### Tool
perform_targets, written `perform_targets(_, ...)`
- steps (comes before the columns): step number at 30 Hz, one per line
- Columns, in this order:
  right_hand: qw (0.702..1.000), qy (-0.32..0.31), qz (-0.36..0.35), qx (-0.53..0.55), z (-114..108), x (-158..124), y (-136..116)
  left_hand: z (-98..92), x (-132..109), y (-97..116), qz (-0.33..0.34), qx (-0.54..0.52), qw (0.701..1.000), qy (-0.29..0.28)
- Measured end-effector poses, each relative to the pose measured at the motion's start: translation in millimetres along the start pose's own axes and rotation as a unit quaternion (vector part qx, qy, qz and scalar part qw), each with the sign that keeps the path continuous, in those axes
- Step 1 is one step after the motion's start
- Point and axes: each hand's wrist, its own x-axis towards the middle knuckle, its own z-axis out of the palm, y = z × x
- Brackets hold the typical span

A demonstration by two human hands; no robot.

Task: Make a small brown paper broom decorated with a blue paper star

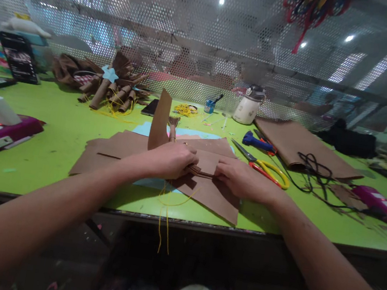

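Observation:
My left hand (176, 159) is closed on a narrow folded brown paper strip (205, 174). The fingers of my right hand (236, 177) pinch the same strip toward its right end. Beneath both hands lie several flat brown paper sheets (216, 200), overlapping on light blue paper (144, 128). One curled brown paper piece (161, 119) stands upright just beyond my left hand, beside a small rolled paper piece with a fringed end (173, 129). Yellow string (166, 224) hangs from under my left hand over the table's front edge.
Scissors with yellow and red handles (266, 170) lie right of my right hand, near a blue-handled tool (258, 142). Tied brown paper rolls (102, 91) sit at the back left. A white bottle (248, 105) stands at the back; a black cord (315, 179) is at right.

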Motion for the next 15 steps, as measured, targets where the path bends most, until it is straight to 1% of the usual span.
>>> perform_targets(4, 1.000, -0.012, 0.012, 0.012, -0.8, -1.5, 0.9, -3.8, -0.6, 2.2, 0.003, 0.013, 1.000, -0.017)
perform_targets(9, 1.000, -0.024, 0.015, -0.006, -0.9, -1.3, 0.9, -4.7, -0.8, 3.1, 0.005, 0.014, 1.000, -0.006)
perform_targets(12, 1.000, -0.019, 0.006, -0.008, -1.3, -1.2, 1.0, -4.3, -1.1, 3.3, 0.013, 0.008, 1.000, -0.007)
perform_targets(15, 1.000, -0.004, -0.003, -0.003, -1.0, -1.7, 0.3, -3.1, -0.6, 1.9, 0.003, -0.020, 1.000, 0.003)
